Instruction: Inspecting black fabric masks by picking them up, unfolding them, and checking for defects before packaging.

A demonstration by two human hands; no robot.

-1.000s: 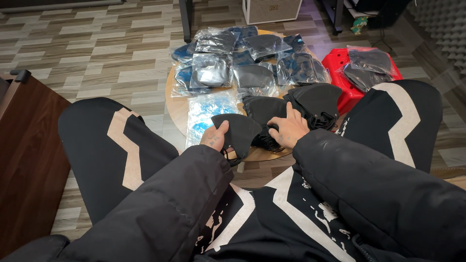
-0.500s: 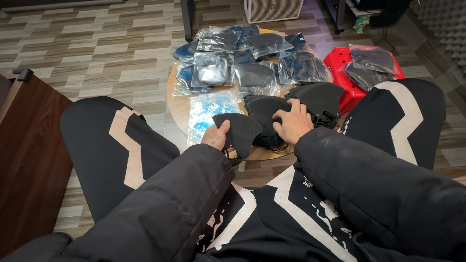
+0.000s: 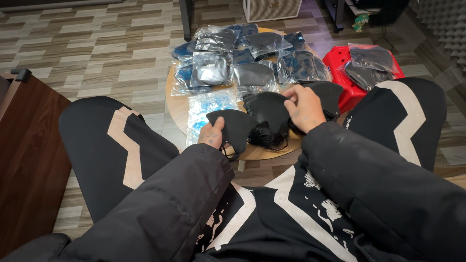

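A round wooden table point(image 3: 175, 104) stands in the middle of the view. On its far half, towards 12 o'clock, lie many clear plastic bags point(image 3: 252, 51) with dark contents, and a flat bluish packet point(image 3: 204, 109) lies near the table's centre. At 2 o'clock a red plastic stool point(image 3: 340, 60) carries two more such bags point(image 3: 371, 63). At 9 o'clock there is a dark brown wooden cabinet point(image 3: 24, 160). The floor point(image 3: 97, 48) has striped tiles in grey and beige. At 12 o'clock, far away, stands a pale box with a grille point(image 3: 279, 8).

L hand point(image 3: 212, 136) holds black mask point(image 3: 234, 127) | R hand point(image 3: 305, 107) on mask pile point(image 3: 269, 121)
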